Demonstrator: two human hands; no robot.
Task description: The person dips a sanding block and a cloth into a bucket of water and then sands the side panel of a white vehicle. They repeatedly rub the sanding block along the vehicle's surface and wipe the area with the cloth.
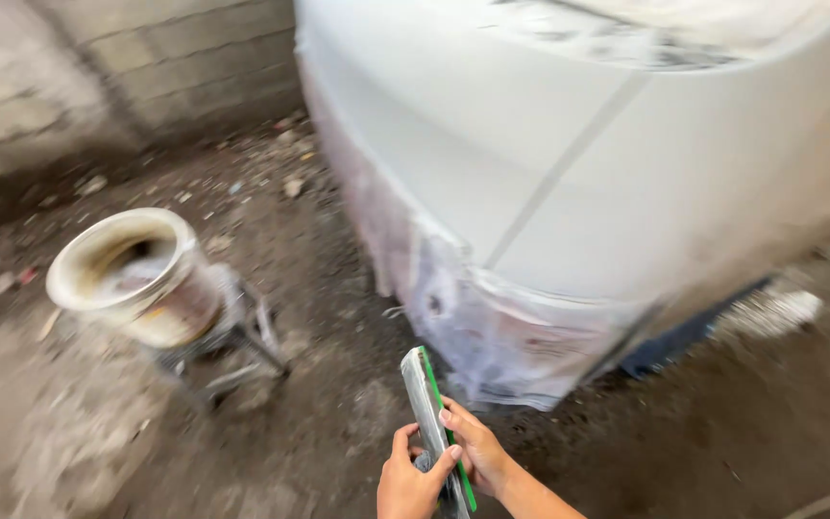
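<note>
Both my hands meet at the bottom centre of the head view. My left hand (407, 481) and my right hand (477, 452) together grip a long flat grey sanding block with a green edge (425, 389), which points up and away from me. Just beyond it stands a white primed car body panel (569, 163), its lower edge wrapped in clear plastic masking (492, 332). The block is held in the air, short of the panel.
A dirty white bucket (132, 274) sits tilted on a low metal stand (232, 351) at the left. The floor is dusty concrete with debris. A block wall (117, 67) runs behind. A dark blue part (674, 341) shows under the panel.
</note>
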